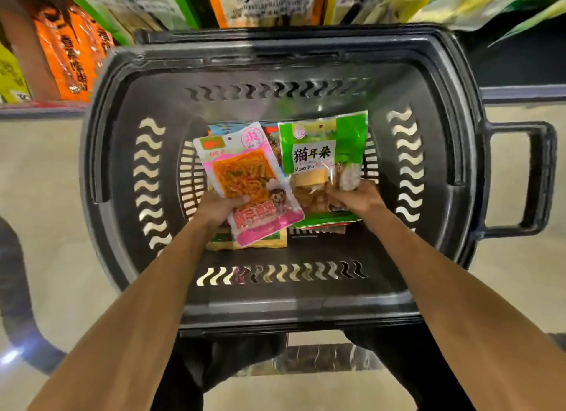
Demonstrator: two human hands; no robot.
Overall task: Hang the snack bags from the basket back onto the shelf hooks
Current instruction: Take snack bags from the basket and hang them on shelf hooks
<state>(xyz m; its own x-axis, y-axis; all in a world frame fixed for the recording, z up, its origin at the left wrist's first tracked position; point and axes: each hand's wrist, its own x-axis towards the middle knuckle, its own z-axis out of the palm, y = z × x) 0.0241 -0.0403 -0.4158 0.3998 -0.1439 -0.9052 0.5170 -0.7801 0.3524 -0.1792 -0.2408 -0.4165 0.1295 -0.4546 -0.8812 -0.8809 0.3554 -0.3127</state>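
Left hand [225, 206] grips the pink bag [245, 180], right hand [352, 196] the green bag [321, 153], inside the basket [275, 306]; pickup step, seemingly—next lift toward hooks.

The dark slotted basket [275, 294] sits open-topped, its side handle at 3 o'clock. Inside, a pink bag [245, 177] of orange shreds tilts toward 11 o'clock, gripped low by the left hand [222, 208]. At its 3 o'clock, a green-and-clear bag [324, 153] stands upright, held low by the right hand [352, 197]. Other bags [277, 240] lie beneath these 2.
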